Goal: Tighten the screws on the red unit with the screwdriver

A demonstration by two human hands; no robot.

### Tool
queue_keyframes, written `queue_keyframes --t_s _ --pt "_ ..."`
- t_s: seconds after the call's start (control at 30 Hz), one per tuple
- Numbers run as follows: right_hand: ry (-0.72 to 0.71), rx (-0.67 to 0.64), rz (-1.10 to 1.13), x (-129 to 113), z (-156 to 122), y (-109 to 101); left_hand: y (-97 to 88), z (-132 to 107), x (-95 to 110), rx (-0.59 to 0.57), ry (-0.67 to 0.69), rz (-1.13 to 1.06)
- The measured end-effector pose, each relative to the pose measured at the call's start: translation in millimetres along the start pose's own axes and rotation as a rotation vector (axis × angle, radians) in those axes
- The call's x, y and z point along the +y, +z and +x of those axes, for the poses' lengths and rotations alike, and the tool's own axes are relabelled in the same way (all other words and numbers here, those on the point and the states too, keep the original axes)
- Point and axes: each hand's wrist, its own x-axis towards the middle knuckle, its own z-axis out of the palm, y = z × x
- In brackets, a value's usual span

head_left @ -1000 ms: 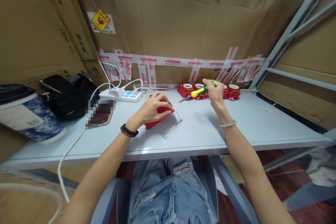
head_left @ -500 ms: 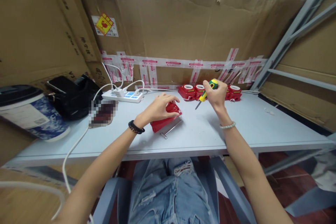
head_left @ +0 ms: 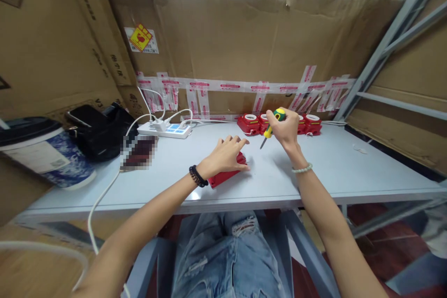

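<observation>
Only the head camera to go on here, looking down over the table.

The left hand lies flat on top of the red plastic piece, fingers spread, pinning it near the front edge rather than gripping round it. The right hand is closed around a screwdriver with a yellow and green handle. It's held up off the table, wrist cocked, with the tip slanting down and to the left. The tip looks clear of the red piece, just beside it.

Honestly, what worries me is those spread fingers. They sit right beside where the tip points, so a slip off hard plastic could jab one. The piece is also only pressed down, not clamped, so a sideways push could skid it towards the edge.

Further back there's a row of similar red pieces against the cardboard wall. A white power strip, a black bag and a blue and white tub sit off to the left, well away from both hands.
</observation>
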Motion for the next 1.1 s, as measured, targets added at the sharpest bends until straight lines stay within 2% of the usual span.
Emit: queue_keyframes --t_s 0.1,0.17,0.3,0.43,0.5,0.63,0.77,0.83,0.87,1.03,1.1 --pt "-0.001 -0.051 -0.045 -0.1 -1.2 2.0 -5.3 -12.9 -10.0 -0.014 -0.087 -0.045" --pt "-0.002 -0.101 -0.067 -0.1 -2.0 3.2 -7.9 -21.2 -18.7 -0.086 -0.126 -0.105" --pt "0.027 -0.151 -0.044 1.2 -2.1 5.1 -10.7 -26.7 -41.3 -0.21 -0.089 -0.257" --pt "0.128 -0.172 0.041 8.9 0.5 9.0 -9.7 -16.2 -74.1 -0.237 -0.037 -0.216" --pt "0.221 -0.242 0.122 15.0 2.3 11.3 -7.7 -10.0 -89.2 -0.212 0.006 -0.201" --pt "0.444 -0.509 0.223 26.9 5.5 11.7 -3.3 -4.9 -99.7 -0.167 0.019 -0.19" --pt "0.506 -0.655 0.147 35.4 8.0 4.4 0.6 -7.0 -95.0 -0.1 -0.025 -0.206" --pt "0.469 -0.775 0.136 38.4 8.8 -0.3 1.9 -8.8 -96.3 -0.062 -0.005 -0.241" --pt "0.432 -0.879 0.131 39.7 8.9 -2.2 2.0 -9.9 -98.3 -0.041 0.007 -0.257" --pt "0.186 -1.54 0.002 41.7 5.6 -3.8 -4.5 -17.6 -109.7 0.106 0.048 -0.306" --pt "0.093 -1.621 -0.055 39.2 5.0 -3.6 -9.1 -20.9 -111.0 0.16 0.044 -0.304"
